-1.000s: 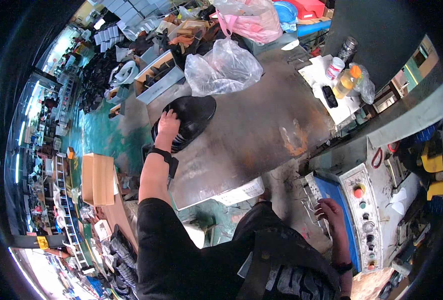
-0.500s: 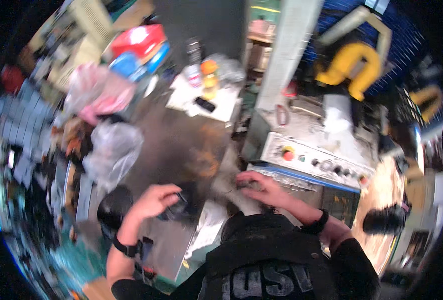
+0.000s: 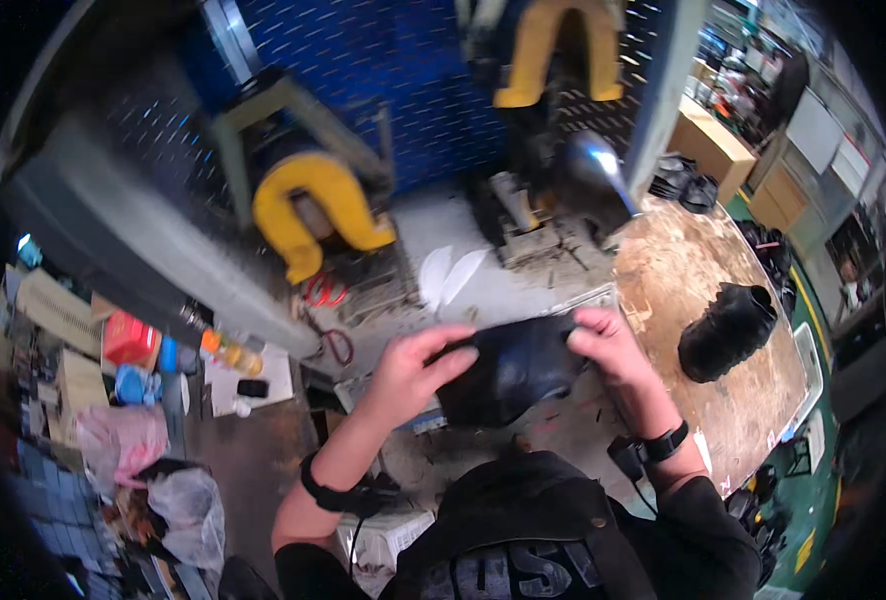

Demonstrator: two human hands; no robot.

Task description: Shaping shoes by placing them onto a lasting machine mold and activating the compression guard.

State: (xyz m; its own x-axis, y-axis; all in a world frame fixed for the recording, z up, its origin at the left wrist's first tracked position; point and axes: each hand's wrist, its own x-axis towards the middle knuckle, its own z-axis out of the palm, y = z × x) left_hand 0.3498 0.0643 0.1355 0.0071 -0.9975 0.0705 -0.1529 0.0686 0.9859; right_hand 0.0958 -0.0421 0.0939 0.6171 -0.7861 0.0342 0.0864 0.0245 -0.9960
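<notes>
Both my hands hold one black shoe upper (image 3: 508,370) in front of my chest. My left hand (image 3: 413,365) grips its left end with the fingers curled over the top edge. My right hand (image 3: 603,345) pinches its right end. The piece hangs over a grey machine bench (image 3: 463,285). A finished black boot (image 3: 728,330) lies on its side on the worn wooden table (image 3: 683,270) to my right, apart from my hands.
Two yellow C-shaped machine arms (image 3: 318,215) stand behind the bench against a blue perforated wall (image 3: 403,70). Red-handled scissors (image 3: 328,320), white insoles (image 3: 448,275), bottles and plastic bags (image 3: 193,510) lie to the left. More black shoes (image 3: 683,180) sit far right.
My view has swung right from the metal table with bags to the machine bench. My hands have come together and now hold the black shoe upper between them.
</notes>
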